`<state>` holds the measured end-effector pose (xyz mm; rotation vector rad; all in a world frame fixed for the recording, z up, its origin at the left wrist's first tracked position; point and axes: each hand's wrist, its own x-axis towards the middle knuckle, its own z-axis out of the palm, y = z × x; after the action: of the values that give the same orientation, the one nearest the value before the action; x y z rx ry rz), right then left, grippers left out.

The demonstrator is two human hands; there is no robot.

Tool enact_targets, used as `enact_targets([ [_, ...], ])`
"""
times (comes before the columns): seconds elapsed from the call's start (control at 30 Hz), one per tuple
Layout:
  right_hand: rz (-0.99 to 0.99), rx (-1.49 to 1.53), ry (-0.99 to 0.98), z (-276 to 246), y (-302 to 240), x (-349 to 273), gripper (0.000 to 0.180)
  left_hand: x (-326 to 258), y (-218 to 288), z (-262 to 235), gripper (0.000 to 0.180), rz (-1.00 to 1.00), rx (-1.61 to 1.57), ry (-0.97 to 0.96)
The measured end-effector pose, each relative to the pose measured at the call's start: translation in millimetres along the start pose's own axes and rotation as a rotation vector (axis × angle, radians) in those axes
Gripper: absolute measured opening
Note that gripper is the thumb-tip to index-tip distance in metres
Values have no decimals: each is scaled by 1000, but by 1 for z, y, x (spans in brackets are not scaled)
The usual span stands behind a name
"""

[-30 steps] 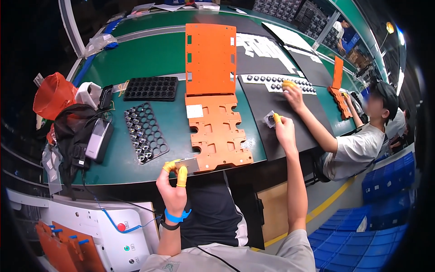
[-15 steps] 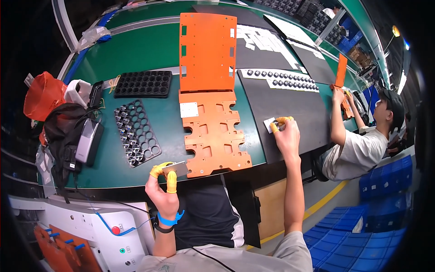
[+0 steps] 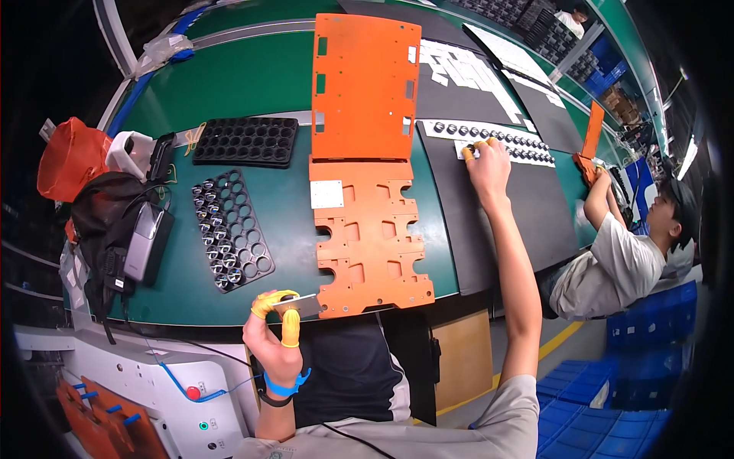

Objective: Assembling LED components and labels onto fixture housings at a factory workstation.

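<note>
My left hand point(image 3: 277, 340), with yellow finger cots, pinches a thin flat grey plate point(image 3: 300, 305) at the table's near edge, just left of the hinged orange fixture point(image 3: 371, 252). My right hand point(image 3: 489, 170), also in yellow finger cots, reaches over the black mat to the left end of the nearer row of white plates with black round parts point(image 3: 531, 158). Its fingertips close on a small white plate point(image 3: 460, 148) at that end, largely hidden by the fingers. On the fixture's lower half, a white plate point(image 3: 327, 194) lies at the upper left.
Left of the fixture lie a black tray point(image 3: 245, 142) and a second tray point(image 3: 256, 252) partly filled with round lens-like parts. A black bag point(image 3: 107, 222) and grey box point(image 3: 145, 243) stand farther left. A co-worker point(image 3: 619, 252) sits at the right, near blue crates point(image 3: 650, 317).
My right hand has moved away from me, carrying the small white plate from the mat's middle to the row's left end. My left hand still holds its plate. The view has shifted slightly.
</note>
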<state>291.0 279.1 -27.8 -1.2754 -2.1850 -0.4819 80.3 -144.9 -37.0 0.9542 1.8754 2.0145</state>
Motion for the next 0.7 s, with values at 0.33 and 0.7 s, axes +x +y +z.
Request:
enact_targets([
  [0.33,13,-123,8,9,1,7,27,-4,-6,1,28,-20,-33,1],
  [0.7,-160,655,198,-86,-94,-32,15,-4,21,7,25,-226,-321,-68],
])
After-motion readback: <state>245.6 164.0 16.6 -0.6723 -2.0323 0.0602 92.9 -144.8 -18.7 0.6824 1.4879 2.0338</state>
